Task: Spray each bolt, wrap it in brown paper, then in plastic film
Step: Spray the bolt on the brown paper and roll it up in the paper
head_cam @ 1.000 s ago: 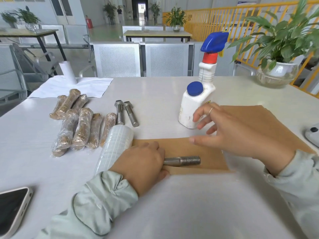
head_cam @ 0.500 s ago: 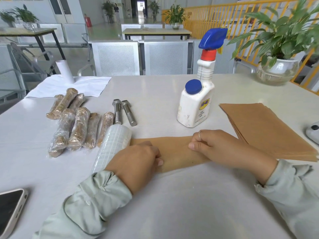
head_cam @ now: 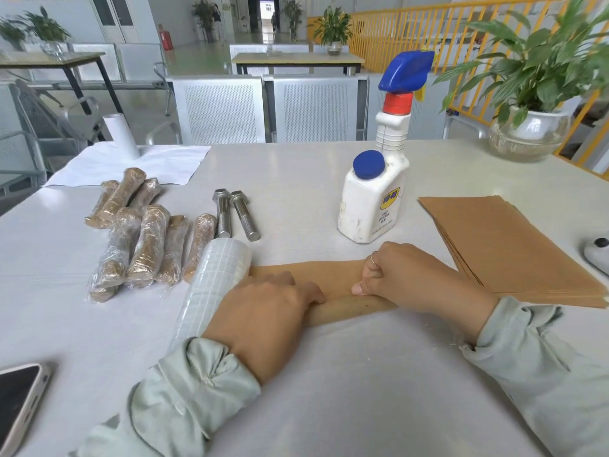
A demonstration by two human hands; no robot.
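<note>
White tabletop (head_cam: 329, 390) fills the near view, with metal chairs and potted plants behind it in a bright hall. Both hands work at its middle: the left hand (head_cam: 263, 311) and the right hand (head_cam: 412, 282) each curl their fingers over a rolled tube of brown paper (head_cam: 346, 306), one toward each end, which pins the roll evenly while the rest of the sheet lies flat beyond the knuckles. The bolt being wrapped is hidden inside that roll, so its exact position cannot be seen; the paper-wrapping step looks underway, with film yet to come. A roll of plastic film (head_cam: 214, 282) lies just left of the left hand, touching the sheet's edge, likely kept close for that next layer. Two bare bolts (head_cam: 235, 214) wait side by side further back, apart from the pile of wrapped bolts (head_cam: 141, 235) to their left, which keeps finished and unfinished pieces separate. The spray bottle (head_cam: 379, 179) stands upright just beyond the sheet, and a stack of brown sheets (head_cam: 510, 249) sits near the right hand for easy reach. A phone (head_cam: 16, 404) lies at the near left corner.
</note>
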